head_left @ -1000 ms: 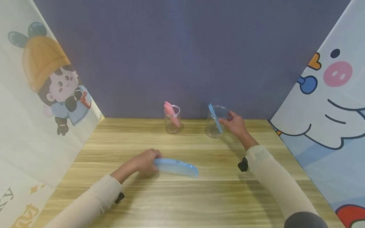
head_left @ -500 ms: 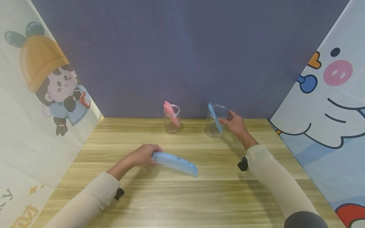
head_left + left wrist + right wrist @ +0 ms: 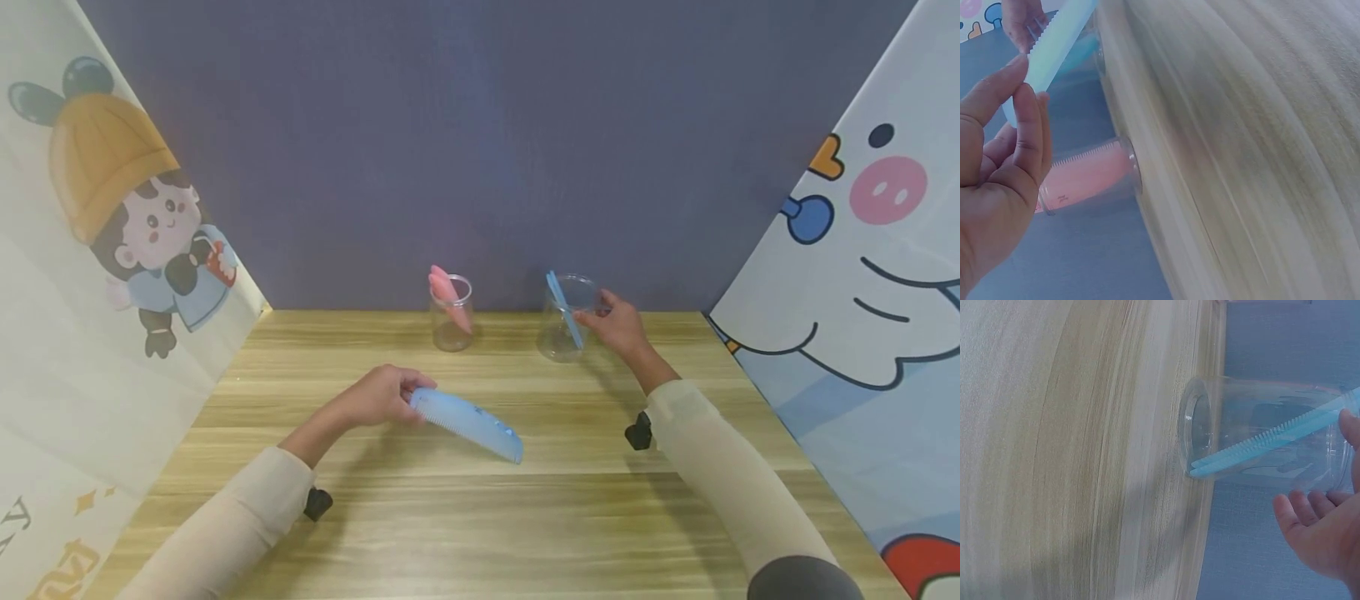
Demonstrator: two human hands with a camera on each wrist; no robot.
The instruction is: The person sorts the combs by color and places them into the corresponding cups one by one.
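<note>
My left hand [image 3: 384, 395] pinches one end of a light blue comb [image 3: 471, 423] between thumb and fingers, above the table. The comb slants down to the right, teeth facing the near side. At the back right, my right hand [image 3: 619, 327] grips a clear plastic cup [image 3: 557, 343] near its rim, thumb on one side and fingers on the other. Inside that upright cup, two blue combs [image 3: 1266, 441] lean against the wall. Left of it stands a smaller clear cup [image 3: 452, 340] with pink combs [image 3: 452, 302] leaning in it, their ends above the rim.
The wood-grain table [image 3: 480, 533] meets a grey-blue back panel [image 3: 480, 150] just behind the two cups. Panels with cartoon prints stand on the left [image 3: 45, 333] and right [image 3: 862, 333]. A gap of table separates the cups.
My left hand has risen and moved slightly away from me with the blue comb, whose far end now tilts lower. My right hand stays on the cup.
</note>
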